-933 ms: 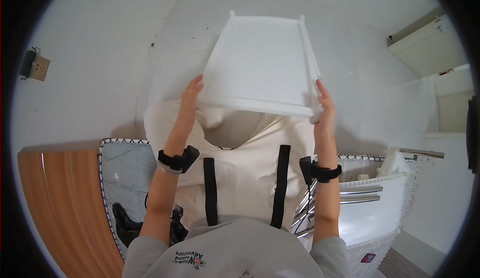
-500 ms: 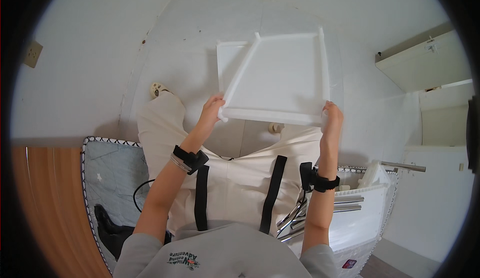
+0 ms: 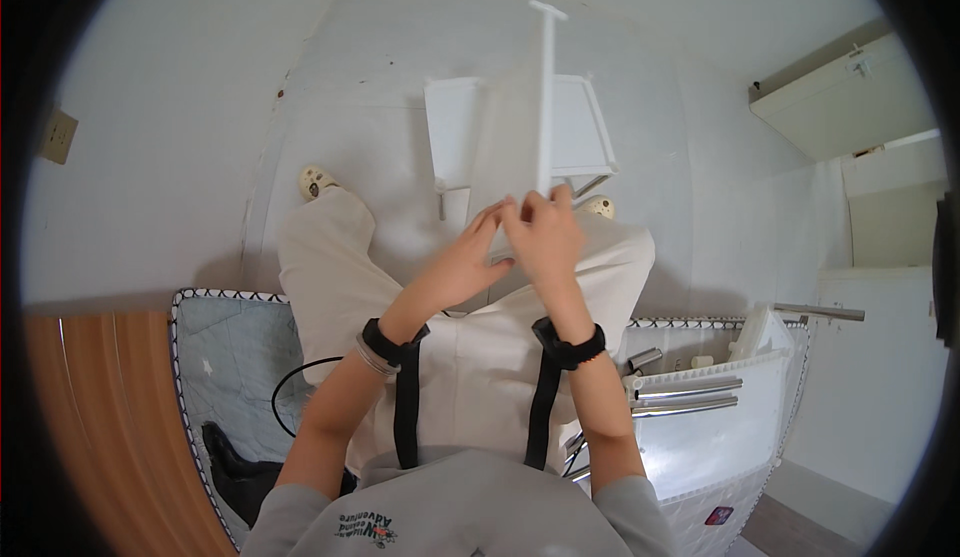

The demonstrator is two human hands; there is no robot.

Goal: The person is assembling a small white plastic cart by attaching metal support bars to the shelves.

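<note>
A white plastic rimmed panel stands on edge in front of me, its broad face turned left and slightly blurred. My right hand grips the near end of its rim with bent fingers. Against the near lower part lies my left hand, fingertips close to the right hand's and thumb apart below; its grip is partly hidden. Behind the raised panel, a second white panel rests low over the floor between my feet. Short metal tubes show at its near corners.
On the quilted mat at right are several chrome tubes and more white plastic panels. A black boot-like item lies at left, beside a wood-grained surface. White cabinets stand at right.
The panel has turned from lying broad side up to standing on edge, uncovering more of the second panel. Both hands have come together at its near end, the right one moving left.
</note>
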